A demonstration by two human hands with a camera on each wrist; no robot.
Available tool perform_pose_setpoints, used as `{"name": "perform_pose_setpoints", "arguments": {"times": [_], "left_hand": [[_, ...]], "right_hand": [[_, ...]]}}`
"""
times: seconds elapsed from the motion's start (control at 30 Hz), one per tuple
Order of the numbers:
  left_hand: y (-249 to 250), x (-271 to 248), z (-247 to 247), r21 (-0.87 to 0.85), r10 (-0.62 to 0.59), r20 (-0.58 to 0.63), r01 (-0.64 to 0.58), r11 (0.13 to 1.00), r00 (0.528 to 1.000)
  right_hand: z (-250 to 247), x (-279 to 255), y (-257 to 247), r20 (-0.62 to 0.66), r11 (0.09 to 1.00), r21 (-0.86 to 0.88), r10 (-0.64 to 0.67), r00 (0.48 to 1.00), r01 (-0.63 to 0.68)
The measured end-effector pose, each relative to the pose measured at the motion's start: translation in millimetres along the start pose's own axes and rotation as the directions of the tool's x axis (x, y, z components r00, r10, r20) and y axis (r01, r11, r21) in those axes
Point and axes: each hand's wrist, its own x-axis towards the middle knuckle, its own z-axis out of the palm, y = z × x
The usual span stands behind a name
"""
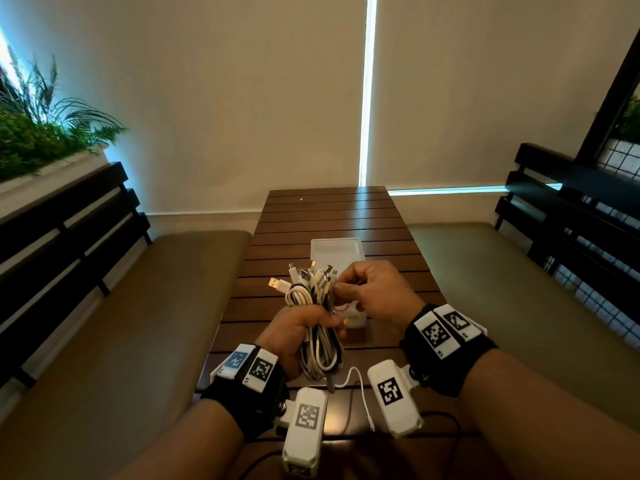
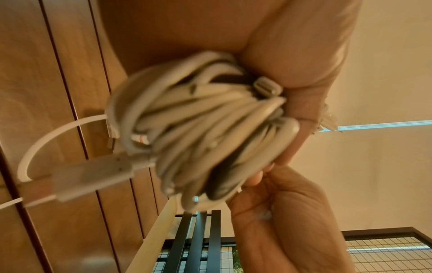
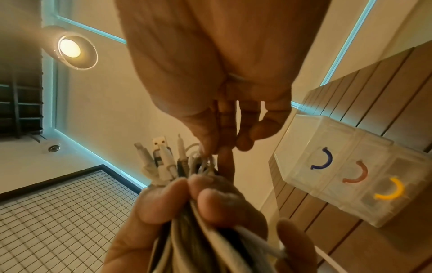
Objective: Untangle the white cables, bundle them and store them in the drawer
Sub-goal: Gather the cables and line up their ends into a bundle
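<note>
The bundle of white cables [image 1: 317, 327] is held upright above the bench [image 1: 329, 216], its long axis running roughly vertical, with the USB plugs [image 1: 311, 275] fanned out at the top and the folded loops hanging below the fist. The left hand [image 1: 294, 336] grips the bundle around its middle, fingers [image 3: 163, 201] curled tight round the strands. One loose cable tail [image 1: 360, 393] trails from the bottom loops down onto the bench. The right hand [image 1: 374, 292] sits just to the right of the plug ends, its fingertips [image 3: 210, 147] pinching thin strands at the top of the bundle; whether it holds a tie or a cable end cannot be told.

The small translucent drawer unit [image 1: 341, 258] stands on the bench directly beyond the hands, its fronts carrying curved handles in blue [image 3: 323, 158], red [image 3: 357, 172] and yellow [image 3: 390, 190]. All drawers look closed. The right hand is the nearer one to it and the freer, so opening a drawer would likely fall to it while the left carries the bundle forward.

No brand, label or readable writing shows on the cables or drawers; the wrist units bear only black-and-white square markers [image 1: 389, 391].
</note>
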Motion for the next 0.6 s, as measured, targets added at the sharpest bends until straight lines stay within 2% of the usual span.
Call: {"name": "perform_pose_setpoints", "arguments": {"times": [0.13,0.27,0.37,0.47,0.53,0.6], "left_hand": [[0.4,-0.2,1.4,-0.007,0.023,-0.003,-0.023,1.000,1.000],[3.5,0.9,-3.1,0.040,0.030,-0.055,-0.027,0.999,0.998],[3.0,-0.8,-3.2,0.085,0.049,-0.054,-0.045,0.995,0.997],[4.3,-0.8,-0.4,0.118,0.075,-0.071,-0.066,0.991,0.995],[7.2,0.9,0.6,0.112,0.109,-0.068,-0.101,0.989,0.992],[10.0,1.4,2.7,0.051,0.076,-0.022,-0.075,0.996,0.997]], "right_hand": [[3.8,1.0,-0.7,0.035,0.994,-0.111,-0.015,0.999,0.019],[3.3,-2.0,-1.9,0.184,0.993,-0.118,0.038,0.982,-0.016],[0.4,-0.7,-1.2,0.214,0.936,-0.304,-0.114,0.970,0.177],[1.0,2.6,1.9,0.175,0.880,-0.381,-0.232,0.957,0.284],[0.5,4.5,5.9,0.140,0.904,-0.309,-0.263,0.954,0.295],[-2.2,5.0,13.0,0.097,0.979,-0.040,-0.194,0.976,0.198]]}}
